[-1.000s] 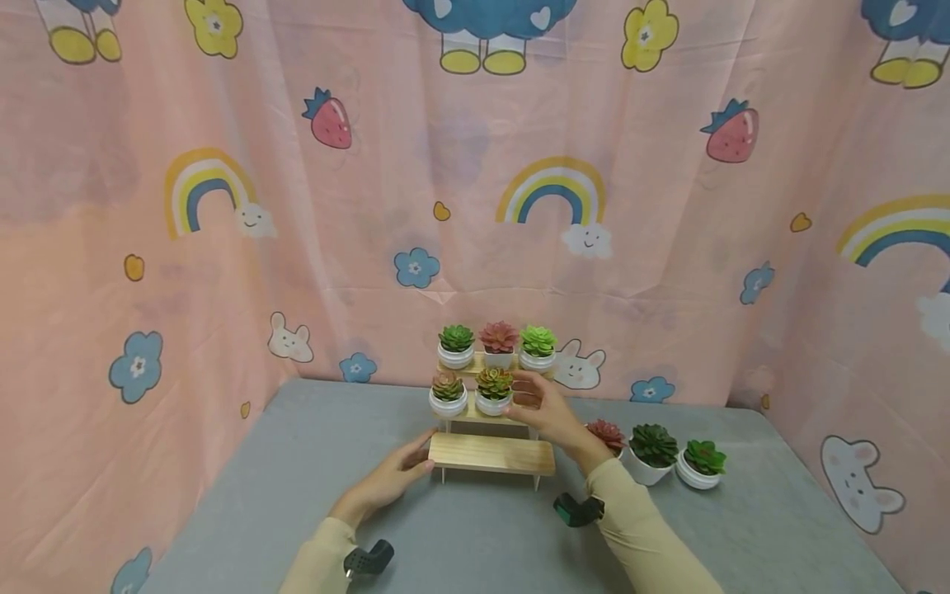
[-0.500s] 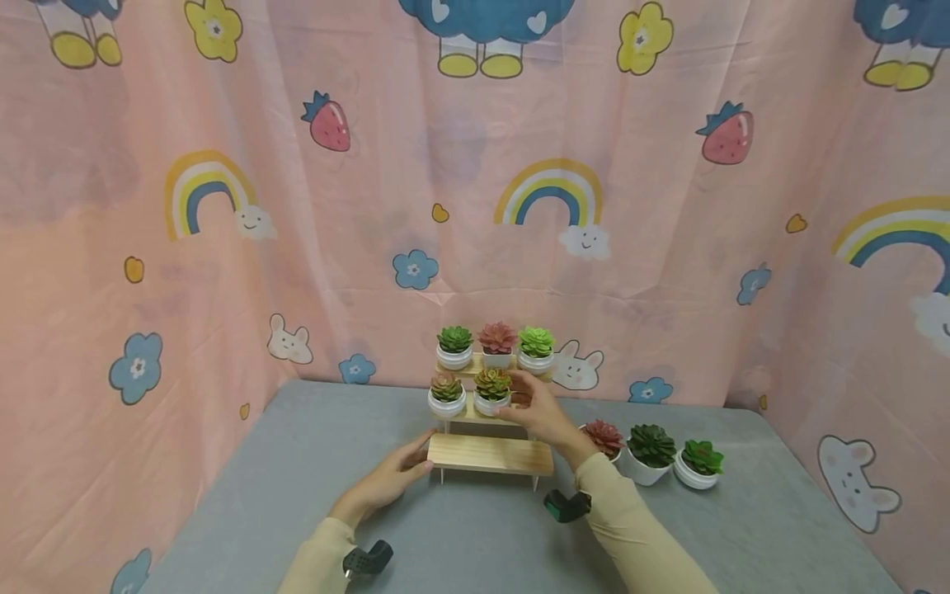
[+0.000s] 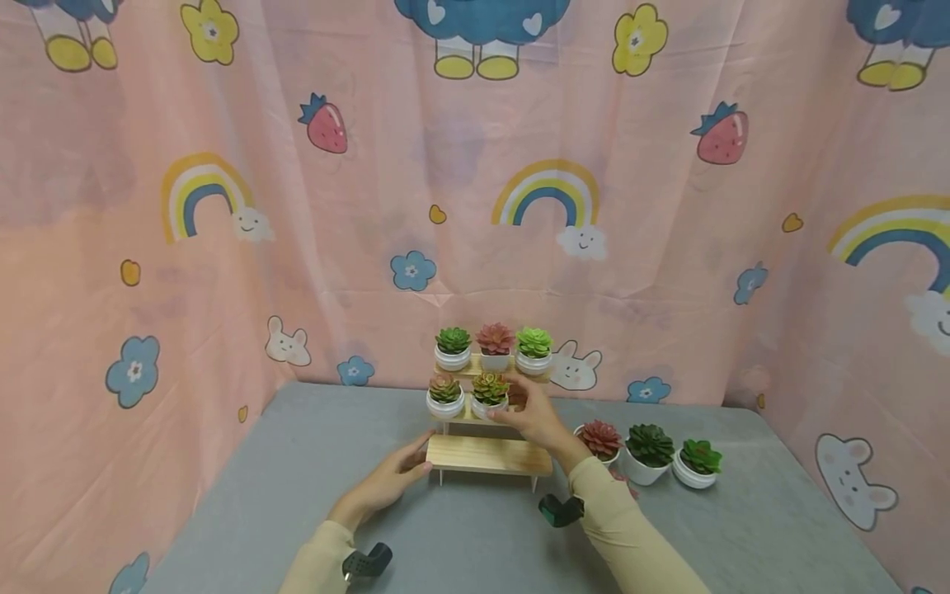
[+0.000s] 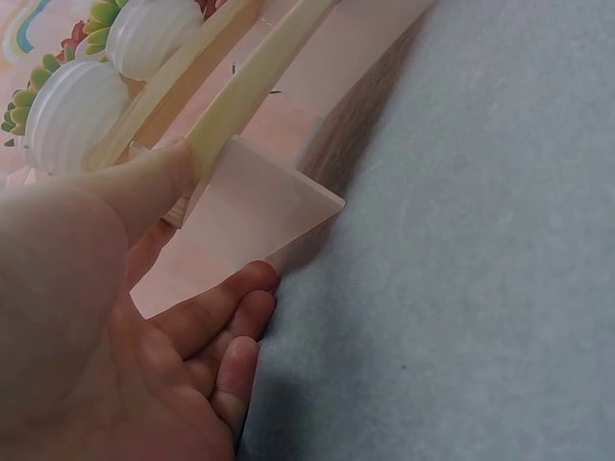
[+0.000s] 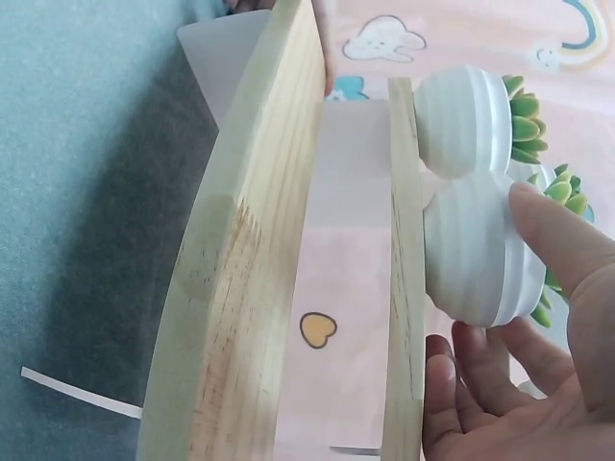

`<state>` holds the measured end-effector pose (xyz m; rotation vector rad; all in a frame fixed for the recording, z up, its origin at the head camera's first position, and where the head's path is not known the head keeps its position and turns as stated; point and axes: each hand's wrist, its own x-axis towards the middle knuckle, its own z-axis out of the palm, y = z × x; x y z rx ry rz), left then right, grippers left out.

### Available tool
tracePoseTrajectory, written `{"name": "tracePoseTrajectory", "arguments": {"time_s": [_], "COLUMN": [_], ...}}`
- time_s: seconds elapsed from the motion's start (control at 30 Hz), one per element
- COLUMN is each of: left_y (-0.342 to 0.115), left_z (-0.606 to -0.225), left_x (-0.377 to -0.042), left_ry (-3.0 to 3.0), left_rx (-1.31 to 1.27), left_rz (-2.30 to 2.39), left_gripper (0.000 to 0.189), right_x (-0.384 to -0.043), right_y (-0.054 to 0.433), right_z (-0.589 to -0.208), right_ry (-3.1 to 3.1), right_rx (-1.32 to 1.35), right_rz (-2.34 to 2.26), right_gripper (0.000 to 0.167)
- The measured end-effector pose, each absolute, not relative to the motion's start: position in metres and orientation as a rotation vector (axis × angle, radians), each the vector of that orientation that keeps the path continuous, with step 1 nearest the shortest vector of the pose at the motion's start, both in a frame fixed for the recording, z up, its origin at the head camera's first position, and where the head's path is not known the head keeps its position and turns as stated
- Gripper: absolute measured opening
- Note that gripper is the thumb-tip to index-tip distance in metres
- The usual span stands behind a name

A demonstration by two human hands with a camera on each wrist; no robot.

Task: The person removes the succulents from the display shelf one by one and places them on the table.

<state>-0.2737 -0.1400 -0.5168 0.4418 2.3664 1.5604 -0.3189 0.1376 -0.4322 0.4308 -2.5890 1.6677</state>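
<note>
A tiered wooden stand [image 3: 490, 455] with whitish supports stands on the table, its front step bare. My left hand [image 3: 382, 478] grips that step's left end; in the left wrist view the thumb lies on the wood and several fingers curl below. On the middle step, my right hand [image 3: 534, 417] holds a green-and-reddish succulent [image 3: 490, 386] by its ribbed white pot [image 5: 476, 254], thumb in front, fingers around the far side. A pinkish succulent [image 3: 444, 389] sits just left of it. The top step bears a dark green [image 3: 453, 340], a dusty red [image 3: 496, 338] and a bright green succulent [image 3: 533, 341].
To the right, on the grey table [image 3: 772, 511], stand a red succulent [image 3: 599, 440], a dark green one [image 3: 650, 445] and a smaller green one [image 3: 700, 457]. Reddish leaf tips peek out beside the right sleeve. A patterned pink curtain [image 3: 460, 173] hangs behind.
My right hand and forearm have shifted slightly left, uncovering more of the red succulent on the table. The left hand keeps its grip on the stand, and the view drifts a little.
</note>
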Motion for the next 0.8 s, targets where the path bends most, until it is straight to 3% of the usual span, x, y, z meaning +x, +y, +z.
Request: {"name": "tracePoseTrajectory", "arguments": {"time_s": [0.8], "left_y": [-0.141], "left_z": [-0.516], "left_x": [-0.273], "left_ry": [2.353], "left_rx": [0.419], "left_rz": [1.570], "left_gripper": [0.064], "right_x": [-0.292], "right_y": [0.152], "right_z": [-0.421], "right_ry": [-2.531], "right_rx": [0.488], "right_rz": [1.625], "right_gripper": [0.058]}}
